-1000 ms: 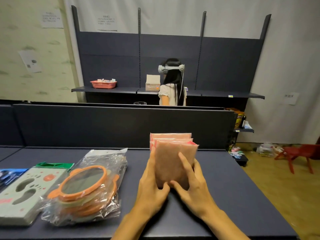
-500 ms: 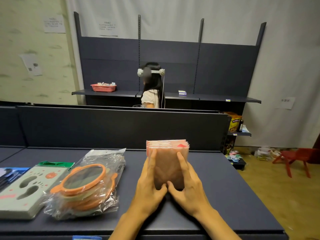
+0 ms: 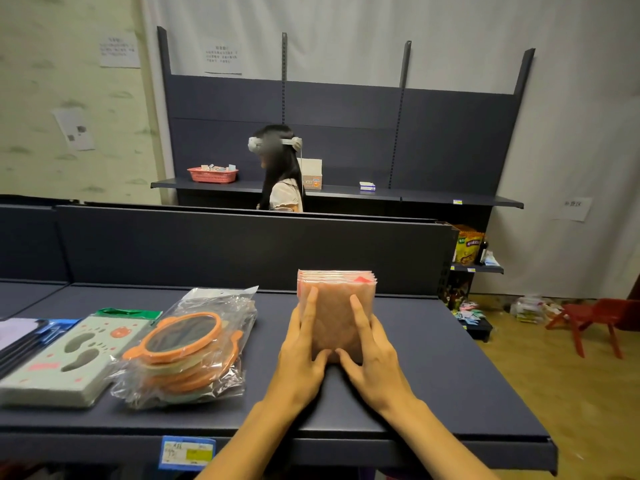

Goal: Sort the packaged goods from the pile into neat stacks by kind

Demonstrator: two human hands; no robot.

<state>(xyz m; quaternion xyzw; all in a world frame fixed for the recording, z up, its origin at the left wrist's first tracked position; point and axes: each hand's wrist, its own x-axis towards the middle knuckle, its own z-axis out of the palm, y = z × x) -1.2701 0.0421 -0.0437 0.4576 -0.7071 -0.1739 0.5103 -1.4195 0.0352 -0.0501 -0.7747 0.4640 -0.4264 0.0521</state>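
A squared stack of pink packets (image 3: 335, 306) lies on the dark shelf top (image 3: 436, 379), right of centre. My left hand (image 3: 300, 356) rests on its left side and my right hand (image 3: 371, 358) on its right side. The fingers of both lie straight along the top packet, and the thumbs meet at its near edge. Left of the stack sits a pile of orange round mirrors in clear bags (image 3: 187, 344). Further left is a stack of pale green footprint-pattern packs (image 3: 65, 358), and dark blue packages (image 3: 20, 336) reach the left edge.
A dark back panel (image 3: 242, 251) rises behind the shelf top. A blue and yellow price tag (image 3: 187, 452) hangs on the front lip. A person with a headset (image 3: 282, 178) stands beyond the panel. A red chair (image 3: 588, 318) stands on the floor at right.
The fanned pink packets have been pushed together into an even stack. My hands slid slightly up along it. The person behind has turned and moved.
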